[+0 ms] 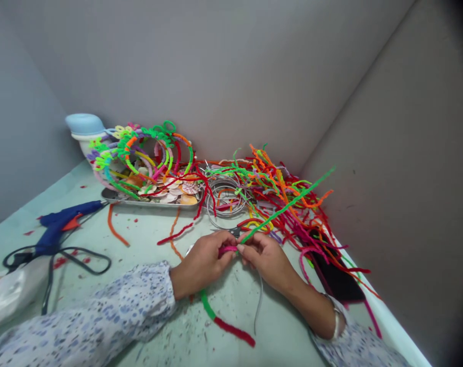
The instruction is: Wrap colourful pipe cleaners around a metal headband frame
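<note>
My left hand (202,262) and my right hand (267,257) meet over the pale green table (147,239), both pinched closed. Between them runs a hairband wrapped in pink, green and red fuzzy wire (225,321), its wrapped end curving down toward me. My left fingers pinch the pink-wrapped part (228,249). My right fingers grip a long green pipe cleaner (288,205) that slants up to the right. A bare grey end of the band (259,303) hangs below my right wrist.
A heap of loose pipe cleaners (288,199) fills the back right corner. A metal tray (147,196) holds decorated hairbands (139,150) and shells. Grey bare bands (225,199) lie beside it. A blue glue gun (61,227) with its cord lies left. A black phone (336,278) lies right.
</note>
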Available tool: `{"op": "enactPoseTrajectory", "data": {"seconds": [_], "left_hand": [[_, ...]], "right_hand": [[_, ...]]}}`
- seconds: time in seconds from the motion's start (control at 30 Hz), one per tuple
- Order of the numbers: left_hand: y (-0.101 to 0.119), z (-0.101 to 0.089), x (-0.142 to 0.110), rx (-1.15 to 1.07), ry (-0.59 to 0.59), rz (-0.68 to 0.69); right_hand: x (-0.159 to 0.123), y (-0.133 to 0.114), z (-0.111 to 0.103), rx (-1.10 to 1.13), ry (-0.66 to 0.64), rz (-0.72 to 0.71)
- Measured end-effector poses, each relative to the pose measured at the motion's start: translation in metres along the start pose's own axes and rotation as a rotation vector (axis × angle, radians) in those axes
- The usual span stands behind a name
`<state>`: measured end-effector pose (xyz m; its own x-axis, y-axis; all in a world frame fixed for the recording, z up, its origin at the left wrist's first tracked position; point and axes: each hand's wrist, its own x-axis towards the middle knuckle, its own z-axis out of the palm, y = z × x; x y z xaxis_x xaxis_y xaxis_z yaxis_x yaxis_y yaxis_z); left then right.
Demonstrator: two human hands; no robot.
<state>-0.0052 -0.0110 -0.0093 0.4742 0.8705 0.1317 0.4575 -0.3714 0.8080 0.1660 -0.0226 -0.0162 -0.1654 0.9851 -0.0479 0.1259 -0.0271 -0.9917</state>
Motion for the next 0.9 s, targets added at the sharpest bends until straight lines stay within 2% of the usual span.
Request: {"op": "enactPoseTrajectory", "data": {"seconds": [0.47, 0.9], "left_hand": [[0.0011, -0.0007, -0.0004, -0.029, 0.010, 0.017], [0.0008, 0.0011, -0.0042, 0.027, 0.082, 0.108]], "right_hand": [[-0.0028, 0.0012, 0.0017, -0.008, -0.014, -0.085], [-0.0047, 0.0011, 0.0033, 0.043, -0.026, -0.119]]}}
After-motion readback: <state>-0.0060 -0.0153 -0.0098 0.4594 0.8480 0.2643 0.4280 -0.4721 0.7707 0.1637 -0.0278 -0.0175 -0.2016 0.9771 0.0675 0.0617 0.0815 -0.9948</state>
